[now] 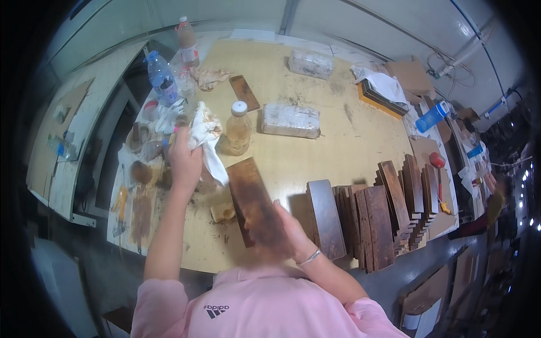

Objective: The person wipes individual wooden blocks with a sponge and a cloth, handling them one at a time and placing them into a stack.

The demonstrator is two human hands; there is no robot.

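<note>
My left hand point(185, 156) is closed on a white stained cloth point(206, 132), which hangs down past my fingers. My right hand point(293, 232) grips a dark brown wooden board point(255, 200) by its right edge, tilted in front of my chest; the lower end looks blurred. Just beyond the board stands a clear bottle with a white cap and yellowish liquid point(238, 132). A small light brown block point(223, 213) lies on the table left of the board. Close to my left hand are stained cups and crumpled white gloves or cloth point(167, 118).
Several stacked dark boards point(366, 225) fill the table's right front. Two wrapped blocks, one nearer point(291, 120) and one farther point(311, 63), sit beyond, with a single board point(244, 93) left. Plastic bottles point(160, 76) crowd the back left; a blue bottle point(432, 116) lies right.
</note>
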